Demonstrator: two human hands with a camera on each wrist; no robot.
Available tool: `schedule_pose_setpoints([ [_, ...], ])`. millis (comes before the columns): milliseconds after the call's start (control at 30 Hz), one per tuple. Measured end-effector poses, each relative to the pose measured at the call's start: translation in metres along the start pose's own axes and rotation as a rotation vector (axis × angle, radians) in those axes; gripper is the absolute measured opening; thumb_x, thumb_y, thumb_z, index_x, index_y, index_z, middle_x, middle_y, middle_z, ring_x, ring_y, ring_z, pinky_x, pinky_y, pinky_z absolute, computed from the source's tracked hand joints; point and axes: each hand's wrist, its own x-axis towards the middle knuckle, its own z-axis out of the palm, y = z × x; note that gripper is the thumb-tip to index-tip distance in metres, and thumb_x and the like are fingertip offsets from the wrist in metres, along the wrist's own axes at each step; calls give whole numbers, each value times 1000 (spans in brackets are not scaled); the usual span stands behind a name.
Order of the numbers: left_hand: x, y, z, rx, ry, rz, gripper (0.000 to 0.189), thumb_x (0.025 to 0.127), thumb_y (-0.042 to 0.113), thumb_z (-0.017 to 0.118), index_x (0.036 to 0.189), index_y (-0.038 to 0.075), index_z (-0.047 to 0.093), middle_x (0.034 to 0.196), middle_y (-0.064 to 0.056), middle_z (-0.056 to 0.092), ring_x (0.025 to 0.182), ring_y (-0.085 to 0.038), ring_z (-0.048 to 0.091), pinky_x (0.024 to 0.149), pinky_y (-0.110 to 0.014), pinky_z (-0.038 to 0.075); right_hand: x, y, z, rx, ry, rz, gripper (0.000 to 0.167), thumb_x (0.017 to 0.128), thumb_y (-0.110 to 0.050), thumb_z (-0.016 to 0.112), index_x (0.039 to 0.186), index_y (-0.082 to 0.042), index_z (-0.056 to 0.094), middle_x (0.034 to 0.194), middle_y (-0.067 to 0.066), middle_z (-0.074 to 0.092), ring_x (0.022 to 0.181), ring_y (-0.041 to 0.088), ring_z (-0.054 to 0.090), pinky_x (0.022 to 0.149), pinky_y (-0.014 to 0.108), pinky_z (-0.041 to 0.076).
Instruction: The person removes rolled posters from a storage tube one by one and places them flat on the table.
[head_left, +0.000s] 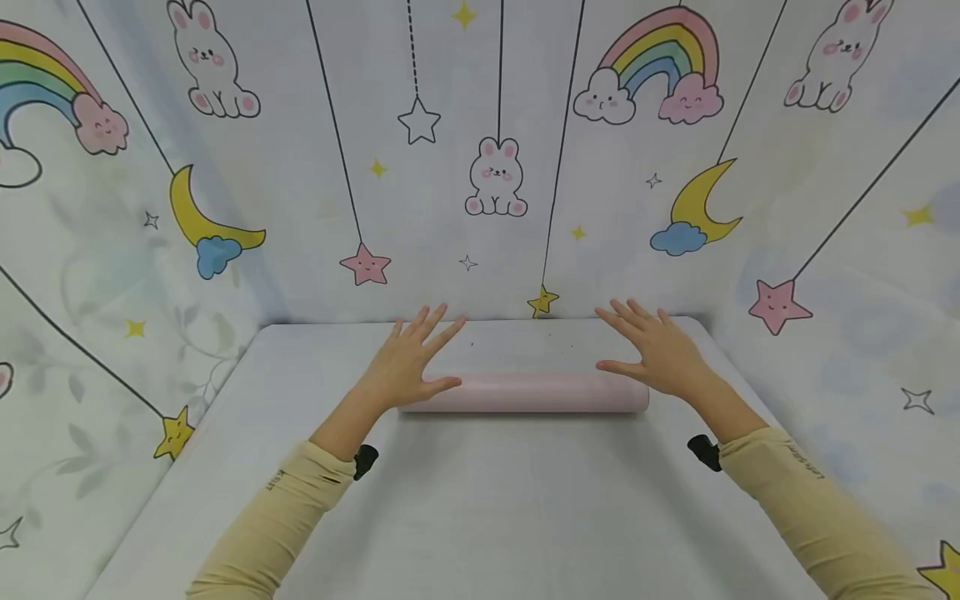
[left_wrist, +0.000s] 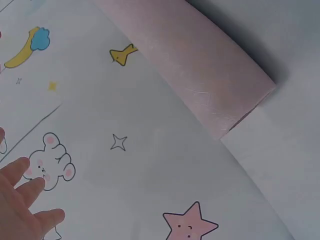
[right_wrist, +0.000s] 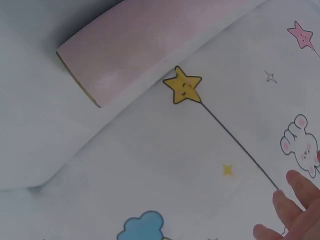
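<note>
A pale pink roll (head_left: 532, 393) lies crosswise on the white table, its smooth outer surface facing up. My left hand (head_left: 408, 362) has its fingers spread, and in the head view its thumb overlaps the roll's left end. Over the opposite end, my right hand (head_left: 660, 357) is likewise spread, thumb pointing inward. Neither hand grips anything. In the left wrist view the roll (left_wrist: 200, 65) appears apart from the fingertips (left_wrist: 50, 217). A similar gap shows in the right wrist view between the roll (right_wrist: 135, 45) and the fingers (right_wrist: 287, 207).
The white table (head_left: 525, 508) extends toward me in front of the roll. Behind it and at both sides hangs a cloth backdrop (head_left: 450, 208) printed with rabbits, stars, moons and rainbows. A few tiny dark specks dot the table beyond the roll.
</note>
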Motion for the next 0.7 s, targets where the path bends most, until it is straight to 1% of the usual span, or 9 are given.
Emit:
schedule_pose_setpoints([
  [233, -2, -6, 16, -15, 44, 24, 79, 82, 55, 57, 146, 21, 24, 149, -13, 21, 134, -37, 21, 99, -61, 20, -1, 8, 13, 42, -17, 7, 81, 82, -60, 54, 145, -17, 26, 146, 17, 28, 133, 36, 22, 102, 59, 12],
  [367, -3, -8, 23, -11, 6, 16, 79, 82, 54, 57, 146, 19, 25, 149, -13, 21, 135, -36, 20, 99, -61, 20, -1, 11, 23, 64, -27, 12, 82, 81, -60, 54, 145, -16, 26, 145, 18, 28, 134, 36, 21, 103, 58, 11],
  [533, -3, -8, 30, -4, -59, -10, 79, 83, 54, 56, 146, 20, 23, 150, -12, 20, 135, -35, 20, 99, -59, 22, -3, 16, 35, 95, -49, 19, 83, 81, -59, 56, 145, -15, 26, 146, 19, 26, 134, 36, 20, 104, 56, 8],
  [700, -5, -9, 39, -6, -80, -28, 78, 84, 56, 54, 146, 21, 23, 149, -12, 21, 134, -34, 22, 99, -60, 22, -5, 18, 45, 136, -68, 27, 81, 81, -54, 60, 144, -14, 29, 145, 20, 27, 134, 37, 20, 104, 56, 9],
])
